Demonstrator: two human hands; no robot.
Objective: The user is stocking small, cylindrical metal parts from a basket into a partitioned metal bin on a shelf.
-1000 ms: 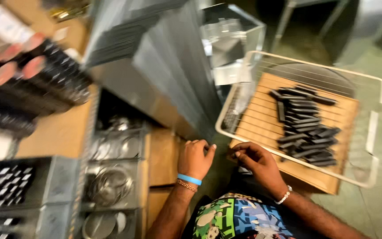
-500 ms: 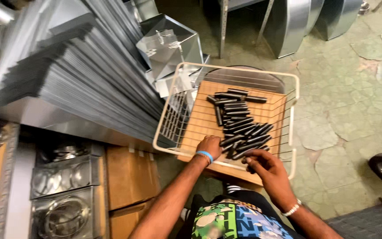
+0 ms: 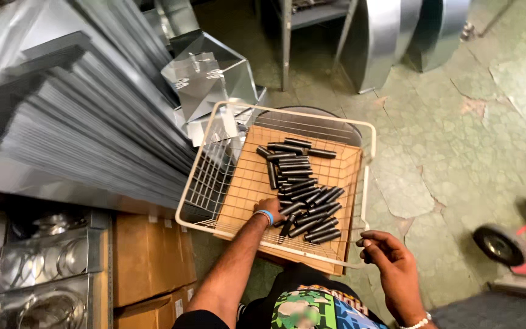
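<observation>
A white wire basket [image 3: 368, 176] lined with brown cardboard [image 3: 248, 180] sits in front of me, holding several short black rods [image 3: 302, 183] in a loose pile. My left hand [image 3: 271, 210], with a blue wristband, reaches over the near rim and rests palm down on the nearest rods. Its fingers are curled among them, and a grip is not visible. My right hand [image 3: 391, 262] hovers at the basket's near right corner with fingers apart, its fingertips at the rim wire and nothing in it.
A slanted stack of grey sheet-metal pieces [image 3: 86, 122] fills the left, with a shiny metal box [image 3: 208, 76] behind the basket. Cardboard boxes [image 3: 147, 256] and metal trays of rings [image 3: 50, 256] lie lower left. Round ducts [image 3: 391, 36] stand beyond. A red cart's wheel [image 3: 501, 244] sits at right.
The view has swung right onto the basket. My left hand moved from the near edge into the rods. My right hand pulled back to the basket's near right corner.
</observation>
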